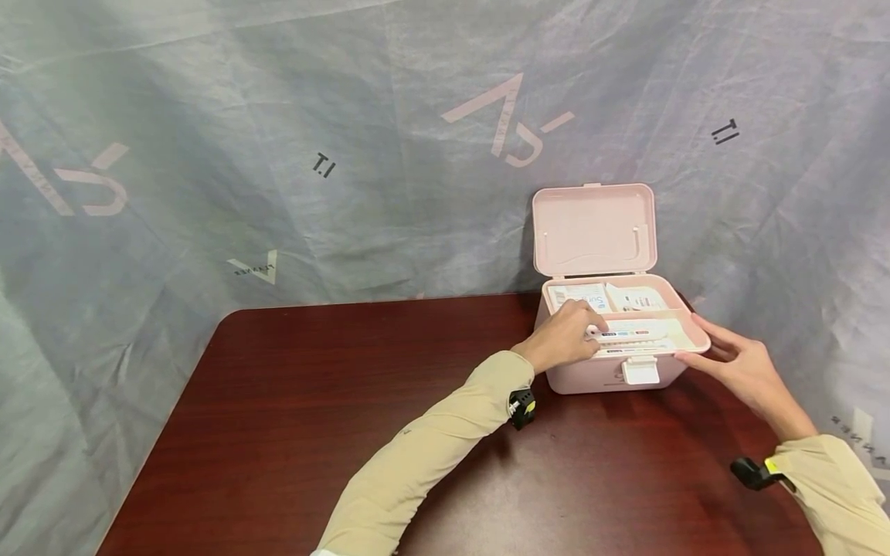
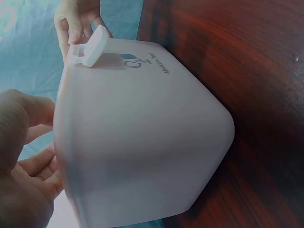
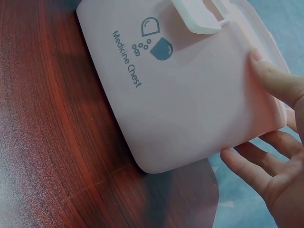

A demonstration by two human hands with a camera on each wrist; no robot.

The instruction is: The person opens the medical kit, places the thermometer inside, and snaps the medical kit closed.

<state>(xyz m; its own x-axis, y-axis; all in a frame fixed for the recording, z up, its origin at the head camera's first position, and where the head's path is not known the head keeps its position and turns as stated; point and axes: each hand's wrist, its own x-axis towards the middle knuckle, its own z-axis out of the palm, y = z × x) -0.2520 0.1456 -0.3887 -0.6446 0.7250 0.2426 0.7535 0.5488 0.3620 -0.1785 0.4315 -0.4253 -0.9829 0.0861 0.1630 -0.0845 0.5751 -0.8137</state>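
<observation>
A pink medicine chest (image 1: 582, 378) stands on the table with its lid (image 1: 594, 232) raised at the back. My left hand (image 1: 566, 336) reaches over the chest's left rim into the front compartment. Its thumb and fingertips pinch the left end of a slim white item with small coloured print (image 1: 636, 327); in the left wrist view the chest wall hides those fingertips. My right hand (image 1: 747, 371) grips the chest's right front corner, thumb on the front face and fingers along the side. The white latch (image 1: 640, 370) hangs unfastened at the front.
White packets (image 1: 580, 295) lie in the rear compartment, behind a divider. Another thin white item lies along the front of the tray. The dark red wooden table (image 1: 334, 386) extends left of the chest. Behind stands a grey printed cloth (image 1: 417, 154), close to the raised lid.
</observation>
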